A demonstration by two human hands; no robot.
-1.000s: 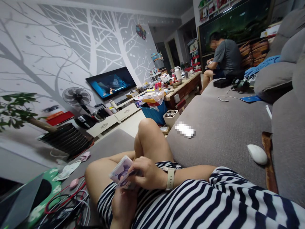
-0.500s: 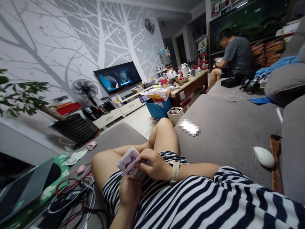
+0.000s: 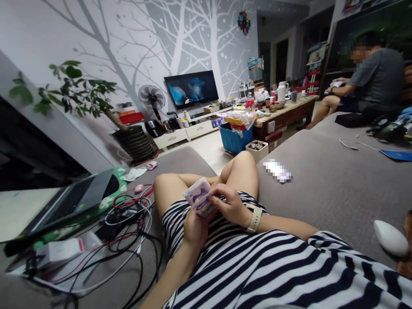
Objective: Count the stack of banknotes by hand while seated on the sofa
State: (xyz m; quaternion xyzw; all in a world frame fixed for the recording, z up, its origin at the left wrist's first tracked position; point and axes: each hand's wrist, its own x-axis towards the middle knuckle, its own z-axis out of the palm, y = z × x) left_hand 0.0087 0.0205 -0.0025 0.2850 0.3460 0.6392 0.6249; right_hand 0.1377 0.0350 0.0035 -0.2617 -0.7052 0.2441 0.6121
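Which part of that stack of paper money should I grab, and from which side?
Pinch the free upper end of the stack of banknotes, coming from the far side, with your thumb on one flat face and fingers on the other. The left hand holds the lower end and the right hand covers the near side, so that end looks open. A thin, flat bundle probably holds best by its faces.

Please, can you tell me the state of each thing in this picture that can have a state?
left hand, holding the banknotes from below
right hand, fingers on the banknotes from above
banknotes, in a stack, held by both hands
watch, strapped on the right wrist
laptop, open
television, on, showing a picture
blue bin, full, bags rising over its top
cables, tangled on the sofa
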